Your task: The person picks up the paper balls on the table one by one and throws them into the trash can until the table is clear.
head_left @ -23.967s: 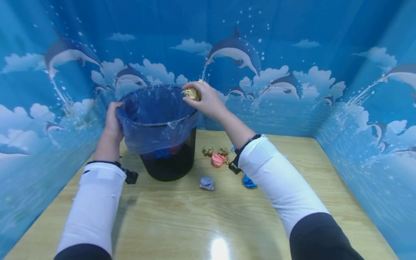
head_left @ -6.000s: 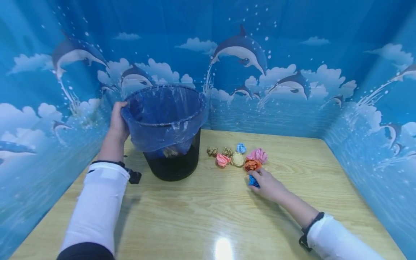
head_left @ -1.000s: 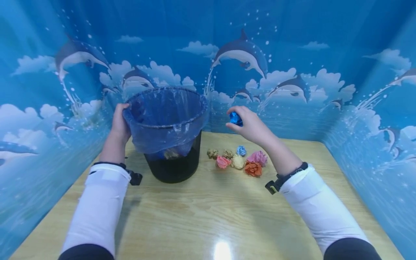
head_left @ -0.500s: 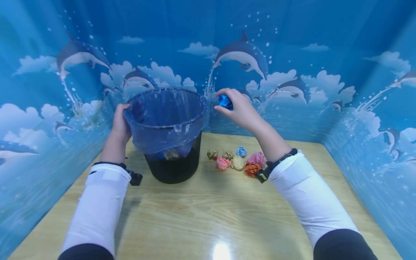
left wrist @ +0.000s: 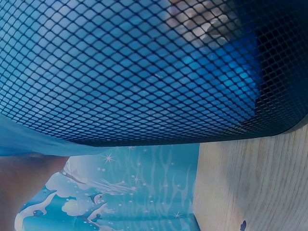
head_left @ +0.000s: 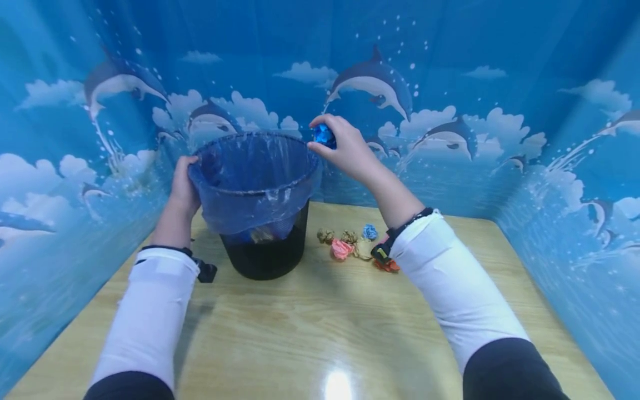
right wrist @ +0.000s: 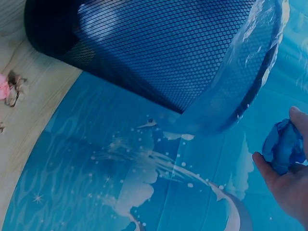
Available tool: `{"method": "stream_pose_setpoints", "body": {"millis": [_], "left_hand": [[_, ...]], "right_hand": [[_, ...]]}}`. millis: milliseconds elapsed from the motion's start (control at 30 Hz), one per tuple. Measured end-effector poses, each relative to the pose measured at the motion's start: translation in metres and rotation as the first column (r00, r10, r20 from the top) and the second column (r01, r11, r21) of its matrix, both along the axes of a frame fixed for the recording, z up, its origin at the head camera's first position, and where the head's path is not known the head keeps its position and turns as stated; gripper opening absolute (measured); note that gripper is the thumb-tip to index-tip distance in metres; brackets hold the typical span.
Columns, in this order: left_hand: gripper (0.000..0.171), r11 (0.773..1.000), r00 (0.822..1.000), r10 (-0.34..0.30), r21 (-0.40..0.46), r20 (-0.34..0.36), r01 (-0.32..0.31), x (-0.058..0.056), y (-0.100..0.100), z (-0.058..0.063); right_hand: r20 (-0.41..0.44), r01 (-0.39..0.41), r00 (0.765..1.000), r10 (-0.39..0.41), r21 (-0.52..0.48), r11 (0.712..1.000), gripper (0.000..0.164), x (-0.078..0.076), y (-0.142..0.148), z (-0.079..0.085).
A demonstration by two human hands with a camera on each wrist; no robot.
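Note:
A black mesh wastebasket [head_left: 265, 261], lined with a translucent blue plastic bag [head_left: 245, 214], stands on the left of the table. My left hand [head_left: 182, 186] grips its left rim, thumb over the edge and the other fingers hidden. My right hand [head_left: 350, 150] pinches a shiny blue crumpled paper ball [head_left: 324, 135] between thumb and fingers, just right of the basket's rim and slightly above it. In the right wrist view the paper ball [right wrist: 284, 144] is apart from the bag. Through the mesh in the left wrist view, a pale crumpled ball [left wrist: 207, 21] shows inside.
Right of the basket lie several crumpled paper balls: a pink one [head_left: 341, 249], a cream one [head_left: 363, 249], brown ones such as this ball [head_left: 325, 236], a light blue one [head_left: 370, 231] and a partly hidden orange one [head_left: 386, 265]. Dolphin-print curtains [head_left: 450, 183] surround the wooden table [head_left: 280, 333].
Over the last second my right hand has carried the blue paper ball left and up to the basket's right rim. Earlier it picked that ball off the table. My left hand has stayed at the rim.

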State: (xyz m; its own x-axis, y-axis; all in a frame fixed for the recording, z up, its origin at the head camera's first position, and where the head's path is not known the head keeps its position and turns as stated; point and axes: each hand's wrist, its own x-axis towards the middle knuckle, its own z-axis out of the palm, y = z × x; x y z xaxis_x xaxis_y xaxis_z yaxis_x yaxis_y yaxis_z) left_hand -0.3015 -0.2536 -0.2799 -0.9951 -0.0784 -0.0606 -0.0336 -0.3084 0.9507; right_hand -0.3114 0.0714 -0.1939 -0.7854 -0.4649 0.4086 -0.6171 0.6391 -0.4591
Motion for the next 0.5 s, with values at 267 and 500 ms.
{"method": "stream_pose_setpoints", "body": {"millis": [267,500], "left_hand": [[0.092,1.000,1.000,0.018,-0.005,0.007,-0.018,-0.001,0.000,0.001],[0.091,1.000,1.000,0.020,-0.012,0.002,-0.020,-0.001,-0.002,-0.003]], "right_hand": [[-0.020,-0.056,0.998,0.055,-0.017,0.998,0.043,0.001,-0.023,0.006],[-0.001,-0.076,0.997,0.076,-0.030,0.997,0.042,-0.001,-0.040,-0.001]]}}
